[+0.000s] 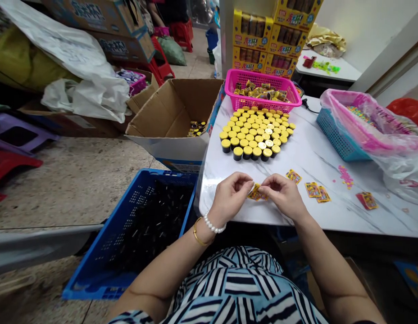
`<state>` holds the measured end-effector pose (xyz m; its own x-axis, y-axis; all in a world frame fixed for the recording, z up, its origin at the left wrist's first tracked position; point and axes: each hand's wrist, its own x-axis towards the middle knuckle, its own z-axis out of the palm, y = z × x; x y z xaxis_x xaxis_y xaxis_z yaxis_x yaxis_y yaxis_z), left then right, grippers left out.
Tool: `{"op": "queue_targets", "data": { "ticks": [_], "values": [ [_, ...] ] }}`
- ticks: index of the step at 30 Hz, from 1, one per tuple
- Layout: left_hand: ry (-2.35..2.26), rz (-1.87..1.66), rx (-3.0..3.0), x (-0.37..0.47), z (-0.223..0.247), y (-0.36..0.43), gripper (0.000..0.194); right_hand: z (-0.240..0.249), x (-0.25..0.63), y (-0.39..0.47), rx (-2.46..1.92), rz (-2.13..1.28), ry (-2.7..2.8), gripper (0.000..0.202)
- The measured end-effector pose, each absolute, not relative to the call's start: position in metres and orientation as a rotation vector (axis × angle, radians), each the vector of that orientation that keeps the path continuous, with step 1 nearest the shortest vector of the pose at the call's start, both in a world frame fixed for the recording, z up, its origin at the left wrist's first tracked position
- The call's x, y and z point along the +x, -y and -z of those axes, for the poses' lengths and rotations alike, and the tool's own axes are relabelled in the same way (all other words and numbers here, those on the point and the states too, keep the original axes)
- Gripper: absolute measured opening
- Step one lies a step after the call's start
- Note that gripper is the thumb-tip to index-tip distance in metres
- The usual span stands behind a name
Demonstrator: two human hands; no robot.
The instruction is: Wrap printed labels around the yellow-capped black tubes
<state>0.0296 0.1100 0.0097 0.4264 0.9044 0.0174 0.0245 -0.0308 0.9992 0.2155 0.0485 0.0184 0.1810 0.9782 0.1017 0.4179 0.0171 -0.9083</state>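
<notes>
Over the front edge of the white marbled table (229,208), both hands meet at a small yellow printed label (255,192). My left hand (231,194) pinches its left side, thumb against fingers. On its right side, my right hand (282,194) has thumb and fingertips closed on it. Just beyond the hands stand rows of small black tubs with yellow lids (256,130). More printed labels (312,189) lie flat to the right of my right hand, and a thicker stack (367,200) sits further right.
Behind the tubs is a pink basket (263,105) of wrapped tubs. A teal basket (340,135) stands at the right. Left of the table are an open carton (161,121) and a blue crate (104,234) of black pieces. Pink bits (346,176) lie on the table.
</notes>
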Motion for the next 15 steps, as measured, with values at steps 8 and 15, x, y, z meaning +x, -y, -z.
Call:
{"op": "queue_targets", "data": {
  "ticks": [8,15],
  "values": [
    [-0.925,-0.822,1.179,0.025,0.014,-0.090,0.028,0.007,0.209,-0.042,-1.612,-0.738,1.184,0.021],
    [-0.840,-0.971,1.761,0.006,0.018,-0.092,0.022,-0.011,0.218,-0.007,-1.573,-0.167,1.769,0.028]
  ]
}}
